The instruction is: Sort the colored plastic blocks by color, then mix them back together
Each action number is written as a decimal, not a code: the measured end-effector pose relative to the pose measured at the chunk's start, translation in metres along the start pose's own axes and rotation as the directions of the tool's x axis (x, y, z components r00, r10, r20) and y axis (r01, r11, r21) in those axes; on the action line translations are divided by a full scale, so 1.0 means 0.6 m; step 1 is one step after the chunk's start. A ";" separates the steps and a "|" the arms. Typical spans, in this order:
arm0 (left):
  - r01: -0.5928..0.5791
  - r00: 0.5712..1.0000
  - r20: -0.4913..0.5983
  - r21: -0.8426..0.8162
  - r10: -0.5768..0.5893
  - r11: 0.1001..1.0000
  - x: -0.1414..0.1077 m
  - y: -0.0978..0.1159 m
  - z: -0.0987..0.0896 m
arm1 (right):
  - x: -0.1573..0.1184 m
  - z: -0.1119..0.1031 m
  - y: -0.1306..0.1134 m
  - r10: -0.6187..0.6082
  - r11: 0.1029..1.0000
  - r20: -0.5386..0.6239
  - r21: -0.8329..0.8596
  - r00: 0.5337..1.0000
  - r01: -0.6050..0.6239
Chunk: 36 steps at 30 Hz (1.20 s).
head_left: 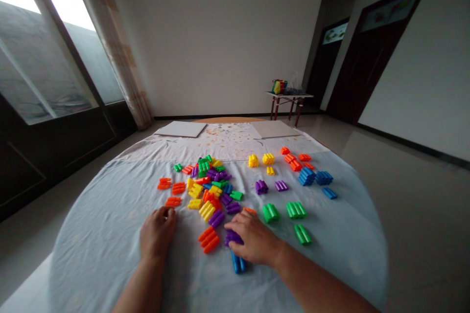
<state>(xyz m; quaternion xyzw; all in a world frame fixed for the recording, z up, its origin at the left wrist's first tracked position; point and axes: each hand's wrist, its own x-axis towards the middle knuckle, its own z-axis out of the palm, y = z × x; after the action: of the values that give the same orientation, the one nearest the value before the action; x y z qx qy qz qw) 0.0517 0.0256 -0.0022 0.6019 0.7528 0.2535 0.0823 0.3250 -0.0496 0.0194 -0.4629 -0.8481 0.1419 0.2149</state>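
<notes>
My right hand (255, 237) has its thumb and fingers around a purple ribbed plastic block (232, 238), low over the cloth. Just below it lies a blue block (238, 262), and an orange block (209, 240) is to its left. My left hand (157, 233) rests on the cloth with its fingers curled; whatever they may hold is hidden. Beyond its fingertips sits another orange block (173, 201). A mixed pile of orange, yellow, purple, green and blue blocks (211, 188) spreads between and beyond both hands.
Right of the pile, blocks stand in colour groups: yellow (268, 159), orange (295, 166), blue (307, 176), purple (262, 187) and green (296, 210). Two flat boards (181, 129) lie at the far edge of the cloth-covered round table (99, 205). A small table (290, 94) stands by the wall.
</notes>
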 end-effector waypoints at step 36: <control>-0.112 0.994 0.015 0.235 0.111 0.966 -0.033 0.018 -0.001 | -0.013 -0.067 0.035 0.019 0.989 -0.216 0.145 0.976 0.013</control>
<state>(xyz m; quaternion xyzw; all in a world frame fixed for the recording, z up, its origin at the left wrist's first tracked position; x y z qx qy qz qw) 0.0659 0.0080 0.0001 0.6490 0.7424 0.1663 -0.0032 0.3639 -0.0435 0.0428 -0.4601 -0.8062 0.1526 0.3390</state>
